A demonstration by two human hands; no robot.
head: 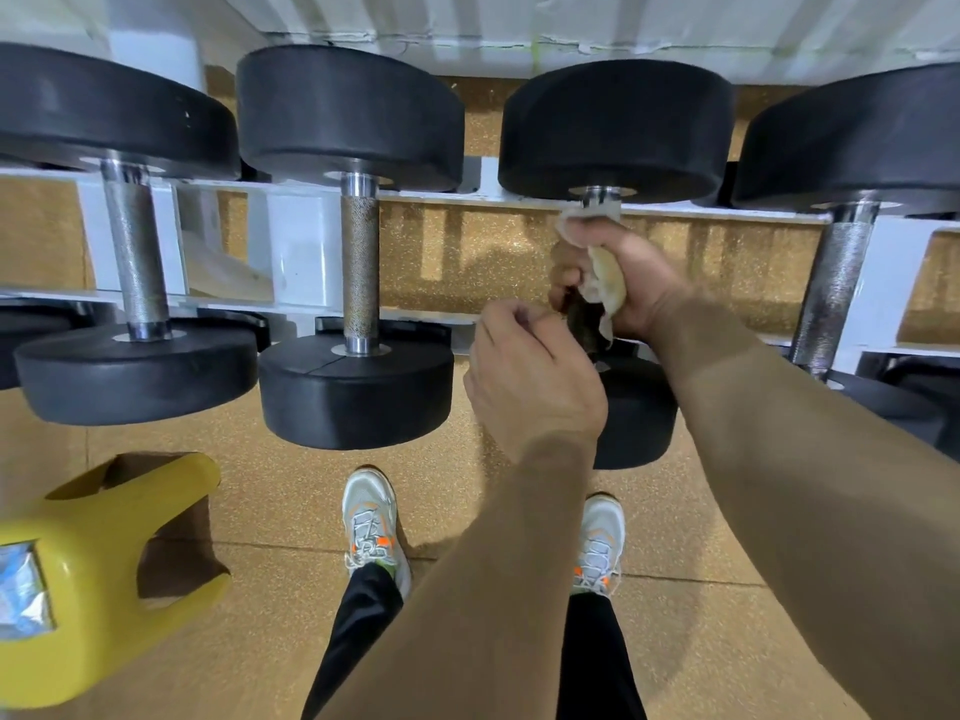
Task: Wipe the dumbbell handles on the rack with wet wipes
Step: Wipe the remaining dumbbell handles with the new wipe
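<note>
Right grip [631,288] is wrapped round the handle [580,324] of the third dumbbell [618,132] counting from the left end of the rack [306,236]. Fingers are curled tight, with the wet wipe [605,280] squeezed between palm and handle. The wipe is bunched and yellowish. Its top edge sticks out above my fingers, right under the chrome collar by the rack's back rail. A loose tail hangs out of the fist toward the front rail.

Left grip [530,376] sits just below the right one, at the near end of the same handle. Fingers are curled in, thumb and fingertips close together next to the dark knurled bit. Can't tell if it's pinching the wipe tail, the handle or nothing, because the knuckles block it. It also covers most of the near weight.

Other handles in view carry no wipe or hand:
- Far left dumbbell [136,252], knurled steel.
- Second dumbbell [360,262], just left of my hands.
- Fourth dumbbell [836,283], toward the right end of the rack, tilted in this wide view.

All four lie across the white rails with black round heads front and back.

Yellow stool [104,553] stands on the floor [280,506] at lower left, in front of the rack. A shiny blue-silver pack [21,589] sits on top of it, cut off by the frame edge. My shoes [369,522] are on the speckled floor, facing the rack.
</note>
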